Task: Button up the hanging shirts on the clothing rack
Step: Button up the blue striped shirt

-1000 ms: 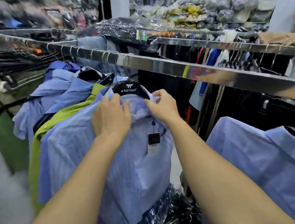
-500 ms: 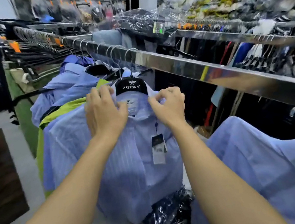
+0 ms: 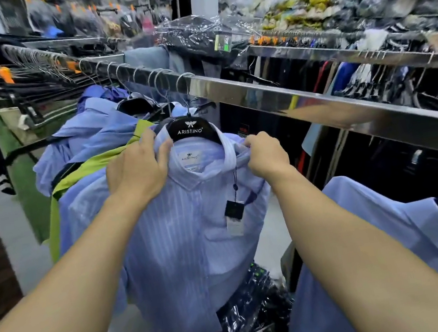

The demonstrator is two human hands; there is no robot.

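On the shiny metal rail [image 3: 281, 97] that runs across the shop, a light blue striped shirt [image 3: 179, 247] hangs from a black hanger [image 3: 191, 131] printed with the word ARISTINO. Both hands are up at its collar. The left hand [image 3: 135, 174] lies over the left side of the collar and shoulder, its fingers bent over the cloth and its thumb [image 3: 163, 153] pressed against the collar edge just beside the hanger. The right hand [image 3: 266, 153] has its fingers curled tight, pinching the right collar flap, which is turned up and shows its pale underside. The shirt front below the collar looks closed along the placket, though the buttons are too blurred to tell apart. A black tag [image 3: 234, 210] with a white label under it dangles on a cord from the collar, near the right forearm.

Behind the striped shirt, further left on the same rail, hang a lime green shirt [image 3: 70, 187] and several plain blue shirts [image 3: 83, 142]. Another pale blue shirt [image 3: 413, 226] hangs to the right, partly behind the right forearm. Below the striped shirt lies a dark garment in a clear plastic bag [image 3: 254, 313]. A second rail [image 3: 338, 54] of dark clothes stands beyond the first.
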